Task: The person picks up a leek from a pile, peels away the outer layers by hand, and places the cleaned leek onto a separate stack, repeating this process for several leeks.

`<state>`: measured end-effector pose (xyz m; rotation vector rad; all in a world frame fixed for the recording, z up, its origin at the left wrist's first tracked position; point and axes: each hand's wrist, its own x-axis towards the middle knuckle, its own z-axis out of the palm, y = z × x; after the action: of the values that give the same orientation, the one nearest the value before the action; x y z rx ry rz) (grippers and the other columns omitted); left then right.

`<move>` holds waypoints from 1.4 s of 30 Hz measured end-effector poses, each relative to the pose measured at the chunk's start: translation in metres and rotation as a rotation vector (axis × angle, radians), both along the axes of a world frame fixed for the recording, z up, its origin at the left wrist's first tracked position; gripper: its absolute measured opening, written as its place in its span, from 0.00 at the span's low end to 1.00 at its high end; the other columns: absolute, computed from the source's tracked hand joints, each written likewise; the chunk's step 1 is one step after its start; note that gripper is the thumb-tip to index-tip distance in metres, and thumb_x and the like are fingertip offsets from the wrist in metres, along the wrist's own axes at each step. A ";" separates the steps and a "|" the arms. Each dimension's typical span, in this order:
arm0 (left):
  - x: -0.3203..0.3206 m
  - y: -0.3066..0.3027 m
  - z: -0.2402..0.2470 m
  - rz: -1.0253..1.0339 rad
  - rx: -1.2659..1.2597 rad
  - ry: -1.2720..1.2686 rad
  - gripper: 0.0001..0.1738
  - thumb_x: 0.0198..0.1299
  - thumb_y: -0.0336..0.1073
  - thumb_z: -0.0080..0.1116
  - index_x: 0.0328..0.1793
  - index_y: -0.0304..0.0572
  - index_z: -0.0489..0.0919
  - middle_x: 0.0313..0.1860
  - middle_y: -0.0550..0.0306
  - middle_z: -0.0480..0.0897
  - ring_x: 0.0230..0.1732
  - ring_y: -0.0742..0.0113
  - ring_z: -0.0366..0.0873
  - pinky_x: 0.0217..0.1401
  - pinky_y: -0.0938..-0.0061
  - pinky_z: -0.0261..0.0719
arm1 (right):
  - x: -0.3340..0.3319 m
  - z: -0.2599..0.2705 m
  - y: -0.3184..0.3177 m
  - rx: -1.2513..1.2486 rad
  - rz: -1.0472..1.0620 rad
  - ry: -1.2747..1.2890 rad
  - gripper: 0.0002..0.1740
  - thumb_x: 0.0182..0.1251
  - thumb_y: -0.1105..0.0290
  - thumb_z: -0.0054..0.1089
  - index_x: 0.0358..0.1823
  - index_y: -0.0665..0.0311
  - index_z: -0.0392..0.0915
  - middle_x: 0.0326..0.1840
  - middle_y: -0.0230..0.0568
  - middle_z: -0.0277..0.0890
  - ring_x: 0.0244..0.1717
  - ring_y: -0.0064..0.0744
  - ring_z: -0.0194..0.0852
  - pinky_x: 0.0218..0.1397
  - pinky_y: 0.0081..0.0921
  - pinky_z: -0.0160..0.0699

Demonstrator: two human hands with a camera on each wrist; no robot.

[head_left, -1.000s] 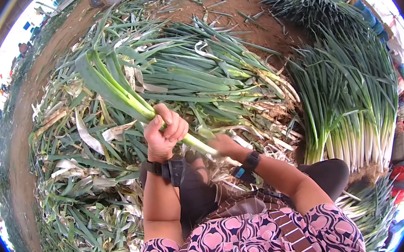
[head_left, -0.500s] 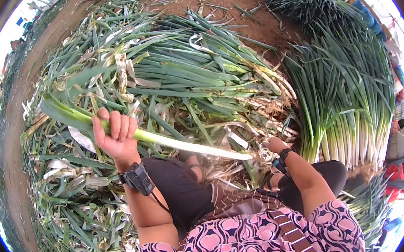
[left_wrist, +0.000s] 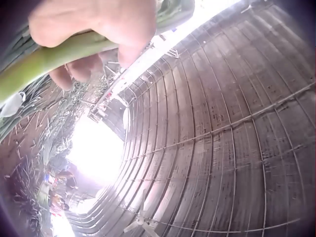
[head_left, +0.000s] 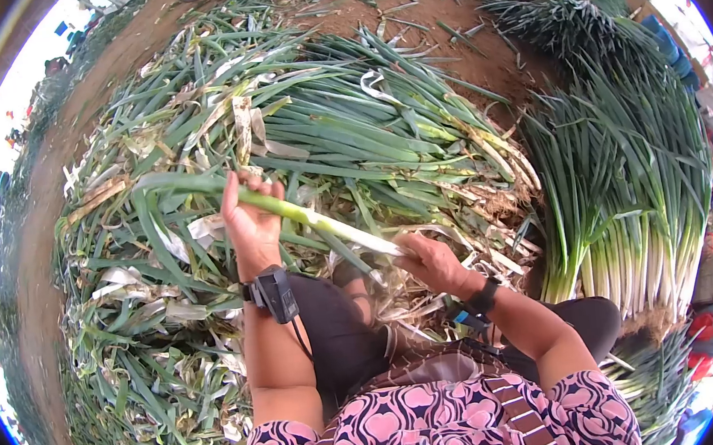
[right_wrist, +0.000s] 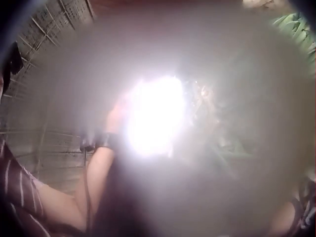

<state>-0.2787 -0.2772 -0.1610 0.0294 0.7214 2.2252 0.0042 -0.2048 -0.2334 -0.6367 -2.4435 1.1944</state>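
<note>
A single long green onion (head_left: 322,220) slants across my front, green leaves at the left and white end at the right. My left hand (head_left: 254,224) holds its green part, fingers curled over the stalk. In the left wrist view the pale green stalk (left_wrist: 54,58) passes under the left hand (left_wrist: 98,22). My right hand (head_left: 438,263) grips the white end, covering its tip. Glare washes out most of the right wrist view; the left forearm (right_wrist: 96,177) shows there.
A heap of green onions (head_left: 348,137) lies ahead. At the right, a bundle of cleaned green onions (head_left: 631,222) rests with white ends toward me. Stripped leaves (head_left: 156,370) cover the ground at the left. Bare soil (head_left: 469,57) shows beyond the heap.
The right hand swung out right to the roots and came back to the stalk's white end. The left hand moved left, then partly back, still holding the green onion, now less steep than at first.
</note>
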 end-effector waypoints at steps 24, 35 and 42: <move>0.006 0.017 -0.019 0.086 -0.134 0.021 0.12 0.61 0.46 0.59 0.38 0.53 0.69 0.17 0.69 0.63 0.17 0.77 0.58 0.25 0.77 0.62 | -0.015 0.006 0.007 0.362 0.103 -0.132 0.07 0.65 0.65 0.50 0.32 0.61 0.69 0.22 0.44 0.73 0.25 0.46 0.74 0.24 0.39 0.71; 0.011 0.025 -0.024 0.076 -0.157 -0.064 0.16 0.60 0.44 0.60 0.32 0.51 0.63 0.15 0.68 0.63 0.15 0.76 0.58 0.23 0.74 0.64 | -0.043 0.025 -0.008 0.450 0.043 -0.057 0.20 0.62 0.64 0.55 0.54 0.61 0.64 0.37 0.45 0.77 0.33 0.46 0.78 0.30 0.38 0.76; -0.002 0.026 -0.036 0.100 -0.102 -0.039 0.15 0.59 0.44 0.62 0.33 0.53 0.66 0.15 0.70 0.63 0.15 0.78 0.58 0.21 0.78 0.61 | -0.038 0.014 0.002 0.037 0.060 -0.097 0.16 0.65 0.62 0.52 0.48 0.64 0.70 0.32 0.47 0.77 0.32 0.45 0.78 0.32 0.36 0.74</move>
<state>-0.2806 -0.2515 -0.1966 -0.1026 0.8299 2.2742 -0.0343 -0.2025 -0.2198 -0.6280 -2.5757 1.1635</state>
